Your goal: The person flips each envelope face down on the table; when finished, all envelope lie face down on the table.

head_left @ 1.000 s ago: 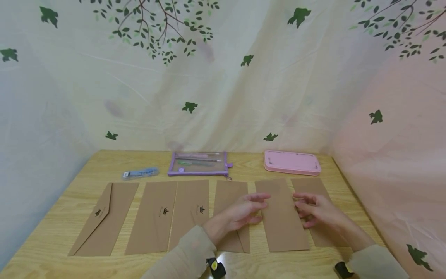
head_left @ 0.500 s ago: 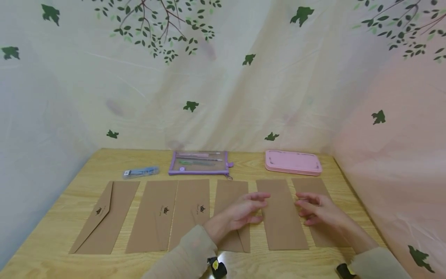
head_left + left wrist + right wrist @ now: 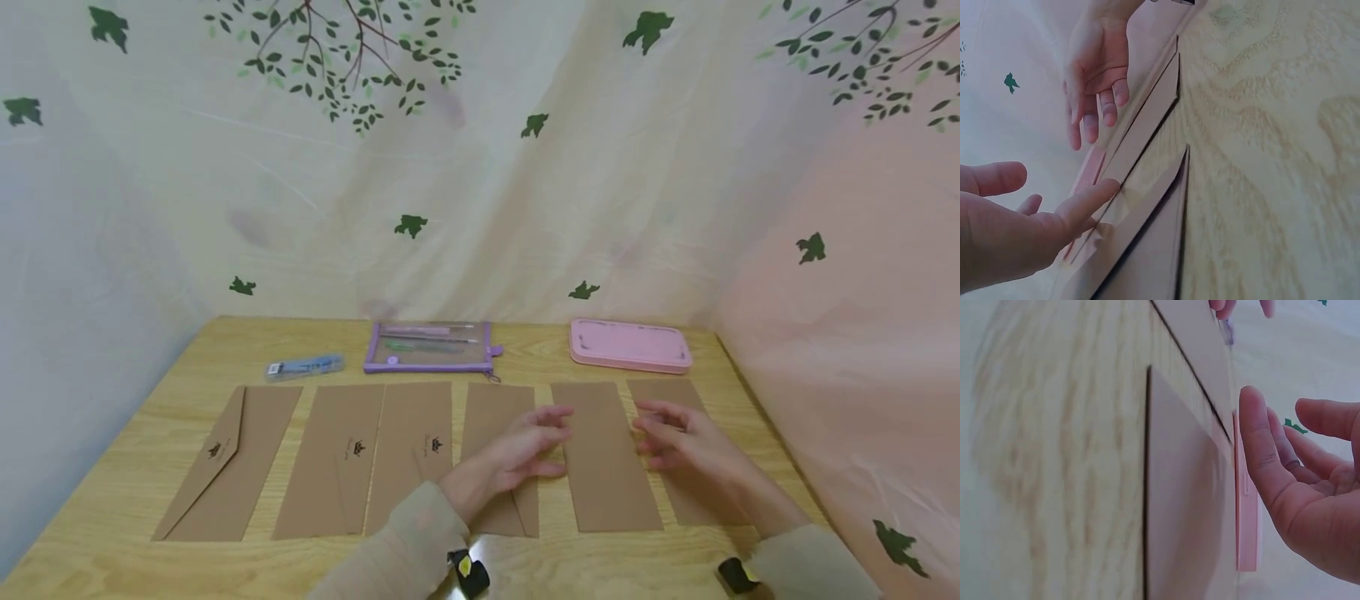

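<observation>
Several brown paper envelopes lie in a row on the wooden table. In the head view my left hand (image 3: pixel 517 454) hovers over the envelope with a diagonal flap edge (image 3: pixel 498 400), its fingertips near the left edge of a plain envelope (image 3: pixel 611 467). My right hand (image 3: pixel 690 442) is over the rightmost envelope (image 3: pixel 667 396), partly covering it. Both hands have loosely spread fingers and hold nothing. The left wrist view shows the left hand (image 3: pixel 1029 225) above the envelopes, facing the other hand. The right hand (image 3: pixel 1310 481) is raised off the paper in the right wrist view.
Behind the row lie a clear blue packet (image 3: pixel 305 367), a purple-edged transparent pencil pouch (image 3: pixel 427 368) holding pens, and a pink case (image 3: pixel 630 346). Farther left are a flapped envelope (image 3: pixel 225 475) and two crown-marked envelopes, side by side. A printed cloth (image 3: pixel 480 183) hangs behind the table.
Both hands have risen slightly, and a small gap shows between the right fingertips and the plain envelope. That envelope sat slightly askew a second ago and now lies flat. Nothing else visibly moved.
</observation>
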The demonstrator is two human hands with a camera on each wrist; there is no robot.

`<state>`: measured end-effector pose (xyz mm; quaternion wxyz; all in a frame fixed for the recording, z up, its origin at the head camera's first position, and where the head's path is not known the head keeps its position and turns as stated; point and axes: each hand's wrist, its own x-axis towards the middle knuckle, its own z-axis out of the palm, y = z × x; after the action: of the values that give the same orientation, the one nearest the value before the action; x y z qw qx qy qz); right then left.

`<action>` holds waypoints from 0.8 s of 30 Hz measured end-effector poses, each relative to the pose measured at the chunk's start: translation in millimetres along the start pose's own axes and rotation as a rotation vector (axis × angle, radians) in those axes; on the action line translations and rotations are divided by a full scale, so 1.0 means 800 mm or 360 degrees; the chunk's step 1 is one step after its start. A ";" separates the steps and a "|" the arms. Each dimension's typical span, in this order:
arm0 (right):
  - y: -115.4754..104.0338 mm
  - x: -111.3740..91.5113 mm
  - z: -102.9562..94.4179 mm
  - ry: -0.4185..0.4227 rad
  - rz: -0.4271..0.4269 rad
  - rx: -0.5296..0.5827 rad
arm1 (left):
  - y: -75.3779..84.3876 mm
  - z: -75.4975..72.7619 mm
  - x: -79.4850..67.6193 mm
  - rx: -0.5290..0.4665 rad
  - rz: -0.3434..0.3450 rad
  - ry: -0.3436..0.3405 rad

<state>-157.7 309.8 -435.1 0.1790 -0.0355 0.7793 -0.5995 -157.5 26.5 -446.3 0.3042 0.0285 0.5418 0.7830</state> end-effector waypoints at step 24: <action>-0.052 0.012 0.103 -0.0219 -0.0249 0.0104 | 0.087 -0.059 -0.066 0.0458 0.0289 0.0043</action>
<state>-147.0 219.6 -416.1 0.1858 -0.1317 0.7401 -0.6328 -163.0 -55.7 -390.4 0.2177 0.1100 0.6476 0.7219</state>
